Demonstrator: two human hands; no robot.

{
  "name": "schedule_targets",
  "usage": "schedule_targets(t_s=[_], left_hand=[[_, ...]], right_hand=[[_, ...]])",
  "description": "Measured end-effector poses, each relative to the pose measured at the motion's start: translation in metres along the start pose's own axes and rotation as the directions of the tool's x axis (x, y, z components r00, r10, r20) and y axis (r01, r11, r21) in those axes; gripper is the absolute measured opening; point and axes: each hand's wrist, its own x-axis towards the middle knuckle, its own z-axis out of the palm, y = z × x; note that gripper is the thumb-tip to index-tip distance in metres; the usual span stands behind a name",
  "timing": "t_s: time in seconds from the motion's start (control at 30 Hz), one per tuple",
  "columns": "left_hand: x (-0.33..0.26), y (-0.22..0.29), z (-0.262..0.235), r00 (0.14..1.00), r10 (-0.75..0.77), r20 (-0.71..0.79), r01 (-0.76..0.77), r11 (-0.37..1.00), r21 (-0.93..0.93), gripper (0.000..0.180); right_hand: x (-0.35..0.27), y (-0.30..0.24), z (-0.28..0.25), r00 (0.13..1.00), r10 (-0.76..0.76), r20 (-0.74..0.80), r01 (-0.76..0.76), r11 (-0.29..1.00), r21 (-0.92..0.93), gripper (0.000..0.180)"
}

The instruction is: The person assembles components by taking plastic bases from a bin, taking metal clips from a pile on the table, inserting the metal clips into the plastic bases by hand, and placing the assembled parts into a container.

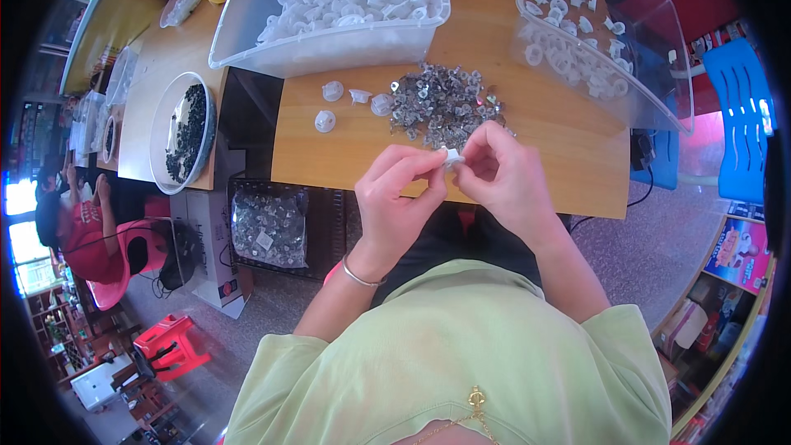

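My left hand (404, 198) and my right hand (504, 181) meet over the front edge of the wooden table. Between them is a small white plastic cap-like part (452, 157), pinched by the fingertips of both. Just beyond my fingers lies a heap of small shiny metal pieces (445, 103). Left of that heap, several loose white plastic parts (325, 121) rest on the wood. My fingertips hide some of the held part, so I cannot make out whether a metal piece is in it.
A clear bin (329, 56) full of white parts stands at the back, and another clear bin (659, 111) with fewer stands at right. A round tub (158, 166) of black pieces sits at left. Below are a bag of metal pieces (270, 227) and a red stool (177, 346). Another person (86, 239) sits far left.
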Motion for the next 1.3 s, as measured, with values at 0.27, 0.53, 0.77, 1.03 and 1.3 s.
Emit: schedule_targets(t_s=[0.27,0.53,0.77,1.03,1.3], left_hand=[[-0.001,-0.001,-0.004,0.997,0.032,0.071,-0.038,0.995,0.093,0.024],[0.001,-0.010,-0.001,0.974,-0.215,0.078,0.226,0.953,-0.204,0.022],[0.007,-0.009,-0.006,0.943,-0.278,0.184,0.329,0.861,-0.386,0.021],[0.012,-0.001,-0.008,0.888,-0.383,0.256,0.461,0.752,-0.472,0.016],[0.014,0.001,-0.006,0.880,-0.406,0.248,0.475,0.720,-0.506,0.015]], right_hand=[[-0.001,-0.003,0.002,1.000,0.000,0.007,0.001,0.992,-0.123,0.017],[0.002,0.005,0.001,0.998,0.057,0.028,-0.058,0.998,0.006,0.015],[0.000,-0.004,-0.008,0.990,0.084,0.114,-0.105,0.977,0.184,0.008],[0.000,-0.008,-0.011,0.992,0.077,0.095,-0.092,0.982,0.164,0.007],[0.004,-0.012,-0.010,0.996,0.042,0.077,-0.051,0.992,0.112,0.009]])
